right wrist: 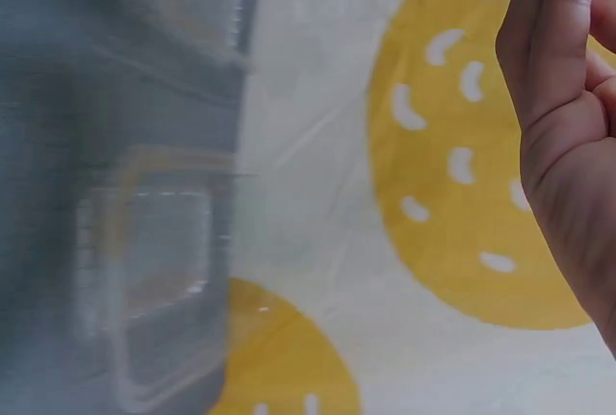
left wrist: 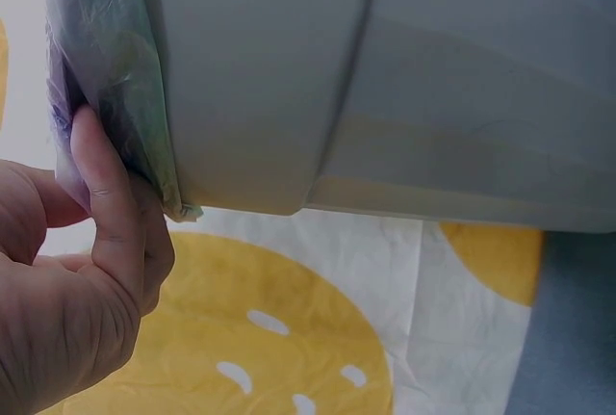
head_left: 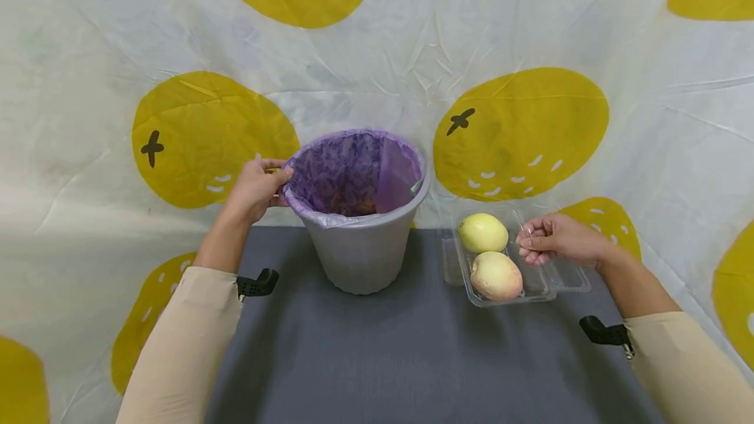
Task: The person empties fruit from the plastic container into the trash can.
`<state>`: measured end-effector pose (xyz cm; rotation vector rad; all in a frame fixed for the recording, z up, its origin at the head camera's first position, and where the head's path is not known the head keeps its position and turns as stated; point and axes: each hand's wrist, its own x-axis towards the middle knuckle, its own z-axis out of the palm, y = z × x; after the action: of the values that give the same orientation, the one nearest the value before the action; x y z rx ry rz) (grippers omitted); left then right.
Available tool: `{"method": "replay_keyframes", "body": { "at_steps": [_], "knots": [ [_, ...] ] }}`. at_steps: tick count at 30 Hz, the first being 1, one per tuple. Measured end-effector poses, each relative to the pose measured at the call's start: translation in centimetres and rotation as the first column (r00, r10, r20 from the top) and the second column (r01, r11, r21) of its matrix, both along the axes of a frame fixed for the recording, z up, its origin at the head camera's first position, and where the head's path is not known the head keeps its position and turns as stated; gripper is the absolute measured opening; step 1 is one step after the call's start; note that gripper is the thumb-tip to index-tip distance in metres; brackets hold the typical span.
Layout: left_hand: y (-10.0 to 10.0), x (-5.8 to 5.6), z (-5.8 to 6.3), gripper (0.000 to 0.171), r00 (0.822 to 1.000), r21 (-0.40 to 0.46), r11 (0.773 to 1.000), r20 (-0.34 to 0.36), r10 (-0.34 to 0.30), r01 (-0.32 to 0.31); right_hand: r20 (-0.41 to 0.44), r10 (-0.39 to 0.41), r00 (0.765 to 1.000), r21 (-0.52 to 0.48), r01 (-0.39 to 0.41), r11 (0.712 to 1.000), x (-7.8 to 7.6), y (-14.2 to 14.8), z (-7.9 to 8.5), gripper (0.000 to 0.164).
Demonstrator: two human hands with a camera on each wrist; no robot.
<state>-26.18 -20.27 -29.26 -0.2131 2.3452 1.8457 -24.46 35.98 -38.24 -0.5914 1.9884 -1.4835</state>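
A grey trash can stands on the table, lined with a purple plastic bag folded over its rim. My left hand grips the can's left rim through the bag, with bent fingers against the liner in the left wrist view. My right hand pinches the right wall of a clear plastic container. Inside that container sit a yellow-green fruit and, nearer me, a pale peach with a pink blush. Only a corner of the held container shows at the top of the right wrist view.
Other clear plastic containers lie on the dark grey table, behind and below the held one in the head view. A pale curtain with yellow fruit prints hangs at the table's back edge. Scraps show at the bottom of the can.
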Motion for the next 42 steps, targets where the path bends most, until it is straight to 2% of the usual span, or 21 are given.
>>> {"method": "replay_keyframes", "body": {
  "at_steps": [4,9,14,19,30,36,42],
  "knots": [
    [0.0,0.0,-0.1,0.054,1.000,-0.006,1.000,0.006,-0.004,0.004,0.010,0.003,1.000,-0.023,-0.003,1.000,-1.3,-0.1,1.9,0.009],
    [0.0,0.0,0.0,0.054,1.000,-0.015,1.000,0.003,-0.002,0.002,0.024,-0.039,0.999,-0.011,0.040,0.999,-2.6,-0.9,4.2,0.009],
    [0.0,0.0,0.1,0.054,1.000,-0.017,1.000,-0.001,-0.002,0.002,0.003,-0.070,0.998,0.029,0.070,0.997,-3.6,-2.0,6.6,0.010],
    [-0.1,0.1,0.0,0.054,1.000,-0.010,1.000,0.007,0.000,0.000,-0.017,-0.063,0.998,0.028,0.064,0.998,-4.8,-3.0,8.8,0.011],
    [0.0,0.1,0.2,0.053,1.000,0.016,1.000,0.010,-0.002,0.002,0.019,-0.110,0.994,-0.110,0.112,0.988,-6.8,-5.4,13.6,0.021],
    [0.1,0.3,0.4,0.053,1.000,0.010,1.000,-0.004,0.007,-0.007,0.051,-0.199,0.979,-0.148,0.204,0.968,-8.1,-7.5,16.1,0.017],
    [0.4,0.2,0.4,0.052,1.000,0.025,1.000,0.000,0.006,-0.006,0.073,-0.276,0.958,-0.172,0.285,0.943,-9.1,-10.0,17.4,0.012]
  ]
}}
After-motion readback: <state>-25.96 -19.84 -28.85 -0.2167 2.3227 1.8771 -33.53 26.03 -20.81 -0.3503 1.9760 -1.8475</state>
